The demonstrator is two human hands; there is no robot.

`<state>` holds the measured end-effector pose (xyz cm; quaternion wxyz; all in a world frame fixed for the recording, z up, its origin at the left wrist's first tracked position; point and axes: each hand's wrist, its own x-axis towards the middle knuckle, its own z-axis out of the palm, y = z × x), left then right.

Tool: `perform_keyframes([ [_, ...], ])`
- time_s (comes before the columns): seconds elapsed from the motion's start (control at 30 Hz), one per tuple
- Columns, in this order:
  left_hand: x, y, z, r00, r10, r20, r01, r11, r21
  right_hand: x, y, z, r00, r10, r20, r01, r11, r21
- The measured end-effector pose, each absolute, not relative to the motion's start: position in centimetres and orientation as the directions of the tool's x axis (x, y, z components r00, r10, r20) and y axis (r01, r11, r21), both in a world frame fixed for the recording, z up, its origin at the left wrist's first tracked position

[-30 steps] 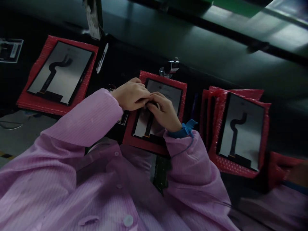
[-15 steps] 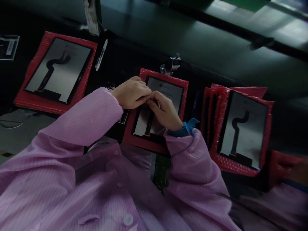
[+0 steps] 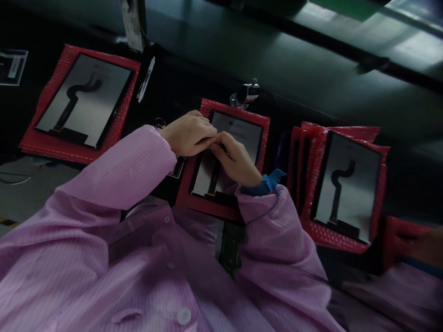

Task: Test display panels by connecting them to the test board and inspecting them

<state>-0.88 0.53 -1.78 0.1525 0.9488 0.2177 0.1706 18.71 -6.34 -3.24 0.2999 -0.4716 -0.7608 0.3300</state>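
A display panel [image 3: 242,131], grey-backed with a dark frame, lies on a red bubble-wrap bag [image 3: 188,193] before me. Its dark flex cable [image 3: 214,180] runs up from the lower edge to beneath my fingers, where its far end is hidden. My left hand [image 3: 190,133] comes in over the panel's left side, its fingers curled. Against its fingertips press the thumb and bent fingers of my right hand [image 3: 237,157], which wears a blue wrist strap [image 3: 265,184]. Both hands are closed; whatever is pinched between them is covered by the fingers.
Another panel [image 3: 104,97] rests on red bags at left, beside a pen [image 3: 146,79]. To the right, a third panel [image 3: 349,184] tops a stack of red bags [image 3: 306,226]. A small chrome device [image 3: 245,93] stands behind. Another person's hand [image 3: 427,249] shows at far right.
Both my hands keep nearly the same position and pinch. The right-hand panel and the other person's arm appear shifted slightly left in view.
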Motion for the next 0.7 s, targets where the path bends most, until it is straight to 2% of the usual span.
perform_keyframes([
  [0.13,-1.2,0.8,-1.4,0.838,0.482,0.255,0.373,-0.848,0.377,18.8,-6.4,-2.9,-0.360,0.926,0.115,0.495,0.295,-0.817],
  [0.23,-1.5,0.9,-0.7,0.768,0.561,0.309,0.445,-0.814,0.373,19.2,-6.2,-2.7,-0.363,0.925,0.109,0.436,0.273,-0.858],
  [0.33,-1.9,0.9,-0.1,0.524,0.675,0.519,0.575,-0.730,0.369,20.2,-5.7,-2.7,-0.272,0.954,0.123,0.419,0.233,-0.878],
  [0.43,-2.5,1.3,-0.4,0.235,0.681,0.693,0.612,-0.658,0.439,22.1,-4.7,-3.2,-0.036,0.985,0.167,0.562,0.158,-0.812],
  [0.53,-3.1,3.1,-1.8,0.079,0.576,0.814,0.617,-0.669,0.414,24.6,-3.5,-4.2,0.146,0.961,0.234,0.730,0.055,-0.681],
  [0.63,-3.3,5.3,-3.2,0.019,0.295,0.955,0.641,-0.737,0.215,26.6,-2.1,-5.9,0.222,0.936,0.274,0.834,-0.036,-0.550],
  [0.7,-3.2,6.0,-3.4,0.042,0.171,0.984,0.595,-0.796,0.113,27.4,-1.1,-7.3,0.240,0.928,0.286,0.856,-0.063,-0.513],
])
